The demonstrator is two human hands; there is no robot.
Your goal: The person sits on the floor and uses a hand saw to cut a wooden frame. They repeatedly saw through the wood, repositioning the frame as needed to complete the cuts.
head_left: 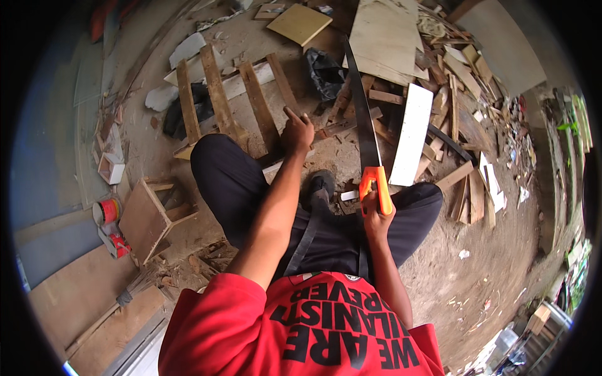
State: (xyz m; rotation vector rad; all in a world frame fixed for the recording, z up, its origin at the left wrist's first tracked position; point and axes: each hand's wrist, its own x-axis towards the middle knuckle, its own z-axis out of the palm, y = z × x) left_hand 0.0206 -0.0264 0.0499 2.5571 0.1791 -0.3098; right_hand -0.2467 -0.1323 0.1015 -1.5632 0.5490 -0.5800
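My right hand (377, 216) is wrapped round the orange handle of a hand saw (364, 119). The long dark blade points away from me and stands clear of any wood, as far as I can tell. My left hand (297, 133) reaches out past my knee, index finger stretched and apart from the thumb, holding nothing that I see. Beside it lies a slatted wooden frame (258, 103), its several brown slats running away from me. Whether my left fingers touch the nearest slat is unclear.
Wood offcuts (461, 94) are heaped at right, with a white board (411, 135) along their near side. A large pale panel (382, 37) and a yellowish square board (300, 25) lie beyond. To the left stand a wooden box frame (147, 216) and red tins (108, 212).
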